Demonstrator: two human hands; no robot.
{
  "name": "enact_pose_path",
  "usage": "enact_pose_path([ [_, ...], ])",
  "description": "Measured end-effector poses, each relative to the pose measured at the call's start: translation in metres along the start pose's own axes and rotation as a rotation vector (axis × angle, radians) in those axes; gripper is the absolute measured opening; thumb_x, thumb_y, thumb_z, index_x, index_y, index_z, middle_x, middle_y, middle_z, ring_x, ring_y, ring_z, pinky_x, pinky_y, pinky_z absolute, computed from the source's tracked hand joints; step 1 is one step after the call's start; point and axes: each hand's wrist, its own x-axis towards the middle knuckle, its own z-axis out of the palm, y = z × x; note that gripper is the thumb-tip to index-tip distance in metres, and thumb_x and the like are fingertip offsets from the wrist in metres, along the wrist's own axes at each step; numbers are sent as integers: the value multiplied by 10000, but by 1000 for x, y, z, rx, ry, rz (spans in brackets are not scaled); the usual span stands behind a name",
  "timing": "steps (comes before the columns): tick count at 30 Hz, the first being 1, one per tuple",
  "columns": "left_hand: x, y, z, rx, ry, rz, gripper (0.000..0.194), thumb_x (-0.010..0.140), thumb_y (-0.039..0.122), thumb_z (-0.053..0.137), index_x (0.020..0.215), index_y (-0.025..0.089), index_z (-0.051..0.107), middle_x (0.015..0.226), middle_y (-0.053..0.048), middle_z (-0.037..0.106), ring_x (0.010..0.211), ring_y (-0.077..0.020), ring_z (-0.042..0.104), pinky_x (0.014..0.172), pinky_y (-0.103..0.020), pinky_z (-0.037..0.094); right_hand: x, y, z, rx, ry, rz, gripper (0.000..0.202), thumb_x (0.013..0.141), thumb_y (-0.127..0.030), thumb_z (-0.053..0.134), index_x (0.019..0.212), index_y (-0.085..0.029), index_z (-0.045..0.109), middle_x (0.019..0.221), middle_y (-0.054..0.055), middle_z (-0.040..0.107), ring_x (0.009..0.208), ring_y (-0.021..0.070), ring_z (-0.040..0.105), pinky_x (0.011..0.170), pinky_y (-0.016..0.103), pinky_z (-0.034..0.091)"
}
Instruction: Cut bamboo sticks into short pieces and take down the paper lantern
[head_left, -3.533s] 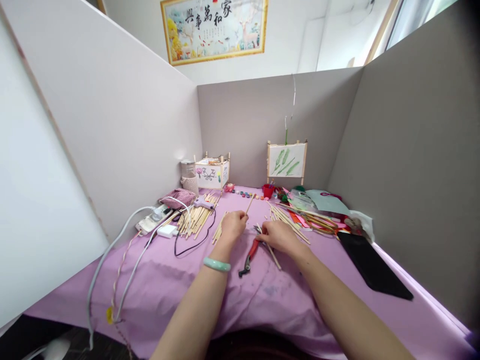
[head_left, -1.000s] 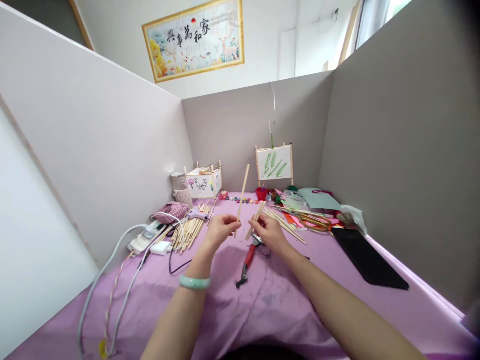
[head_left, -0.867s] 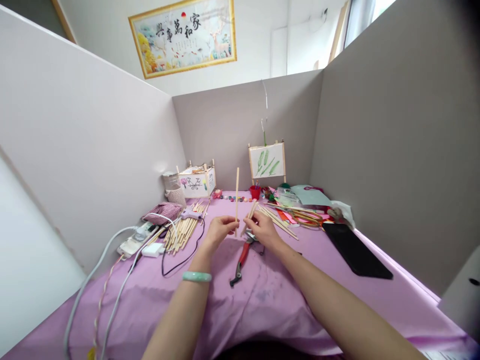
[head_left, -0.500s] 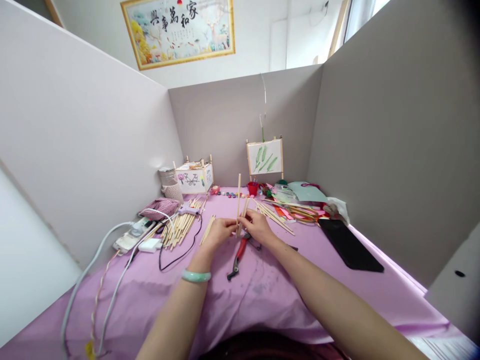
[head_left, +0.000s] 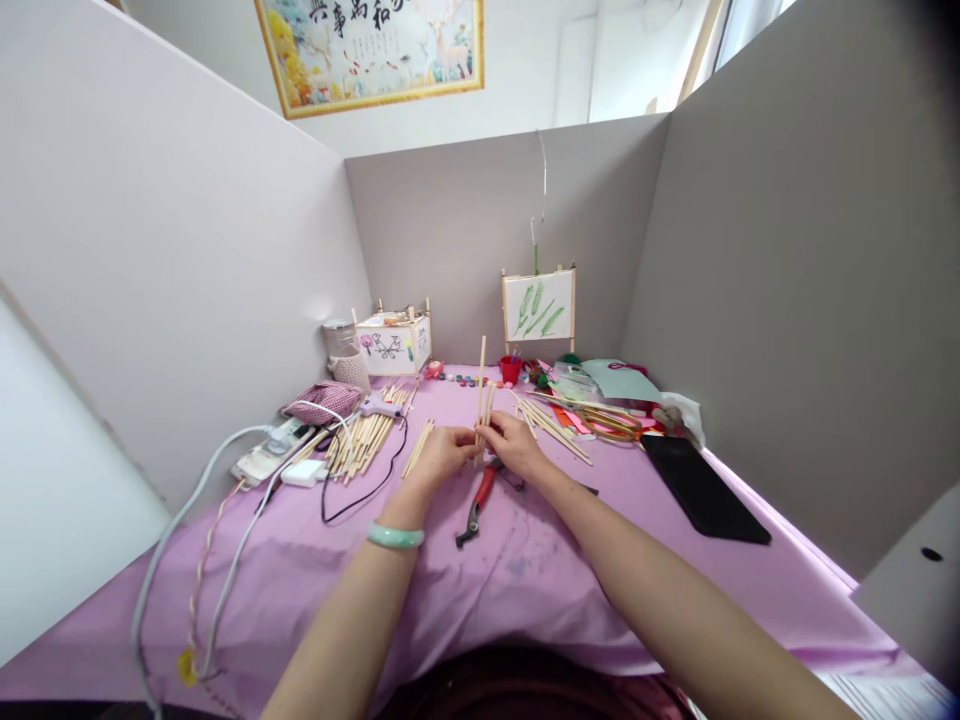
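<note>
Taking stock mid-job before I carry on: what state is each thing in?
Left hand: pinching wooden sticks
Right hand: pinching wooden sticks
Wooden sticks: upright, ends uneven
Red-handled cutters: lying down; jaws obscured
Glue gun: lying on loose sticks
Red cup: upright, holding slender items
Tablecloth: wrinkled, stained

Up on the wall, behind the grey back partition [head_left: 450,250], I can see a gold-framed picture [head_left: 371,60] with dark characters. A clear jar in a knitted sleeve [head_left: 349,371] stands at the desk's left, a checked pink fabric pouch [head_left: 324,401] just in front. A small red bucket [head_left: 511,370] sits near the back; a flat black rectangular slab [head_left: 705,488] lies at right.
</note>
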Motion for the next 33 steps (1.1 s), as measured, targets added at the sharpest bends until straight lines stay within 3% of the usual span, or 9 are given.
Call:
enact_pose_path([
  [14, -1, 2, -3, 24, -7, -20, 207, 666, 268, 591, 768, 127, 701, 623, -18, 649, 574, -132, 563, 532, -224, 439, -2, -5, 3, 24, -31, -23, 223, 840, -312, 507, 653, -192, 522, 601, -24, 517, 618, 132, 475, 572, 231, 342],
  [17, -2, 4, -9, -79, -32, -19, 266, 646, 243, 611, 869, 121, 688, 728, -49, 685, 648, -149, 599, 564, -235, 459, -2, -7, 2, 21, -46, -48, 212, 845, -295, 506, 664, -187, 533, 620, -22, 518, 634, 133, 481, 587, 233, 346],
  [21, -7, 24, -19, -248, 106, 93, 391, 692, 232, 576, 1066, 136, 640, 1000, -100, 681, 734, -144, 599, 590, -241, 473, -2, -8, 0, 27, -65, -79, 174, 854, -290, 508, 746, -184, 594, 668, -14, 548, 666, 138, 507, 611, 235, 366],
  [26, -3, 54, -17, -215, 191, 208, 349, 779, 344, 552, 1053, 159, 663, 914, -54, 686, 677, -117, 561, 575, -215, 440, -3, -8, 3, 33, -62, -67, 206, 872, -315, 496, 768, -188, 620, 649, -10, 568, 656, 145, 524, 594, 237, 379],
  [30, 7, 56, -12, -199, 285, 211, 253, 775, 346, 560, 887, 159, 689, 773, -22, 674, 677, -128, 579, 611, -226, 451, -1, -8, 1, 23, -40, -51, 239, 862, -334, 520, 700, -186, 615, 617, -10, 570, 616, 142, 526, 565, 236, 375],
  [33, 8, 46, -12, -242, 330, 234, 258, 774, 371, 582, 880, 158, 683, 790, -39, 688, 766, -155, 613, 684, -248, 472, 2, -9, -15, 22, 84, -36, 273, 902, -367, 461, 862, -186, 661, 711, 12, 628, 617, 142, 549, 574, 242, 391],
])
